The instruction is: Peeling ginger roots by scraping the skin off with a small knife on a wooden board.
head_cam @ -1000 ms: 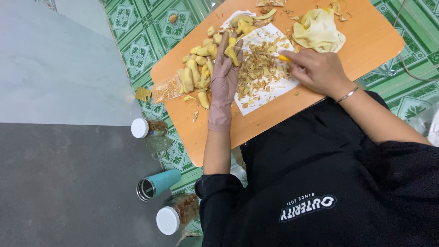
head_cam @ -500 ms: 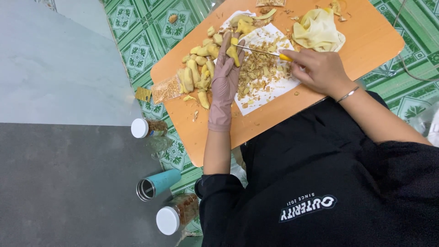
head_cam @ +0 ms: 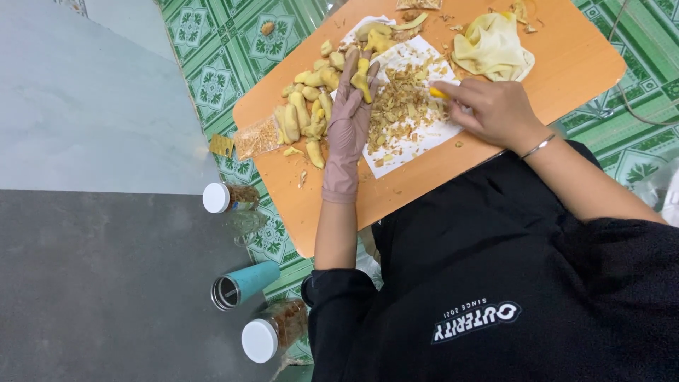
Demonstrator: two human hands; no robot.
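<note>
My left hand [head_cam: 346, 127], in a pale pink glove, lies flat on the orange board [head_cam: 566, 71] and pinches a peeled yellow root piece [head_cam: 362, 74] at its fingertips. My bare right hand [head_cam: 495, 110], with a thin bracelet on the wrist, grips a small knife by its yellow handle [head_cam: 438, 92]. The blade points left over a heap of brown peelings [head_cam: 399, 106] on a white sheet [head_cam: 396, 155]. A pile of peeled yellow pieces [head_cam: 308, 106] sits just left of the gloved hand.
A crumpled yellow cloth [head_cam: 491, 49] lies at the board's far right. A small plastic bag of bits [head_cam: 258, 138] sits at the left edge. On the green patterned mat [head_cam: 205, 78] stand two white-lidded jars [head_cam: 216, 198] [head_cam: 260, 339] and a teal tumbler [head_cam: 240, 285].
The knife has dropped from the root piece towards the peelings. My left hand still holds the same piece in nearly the same spot.
</note>
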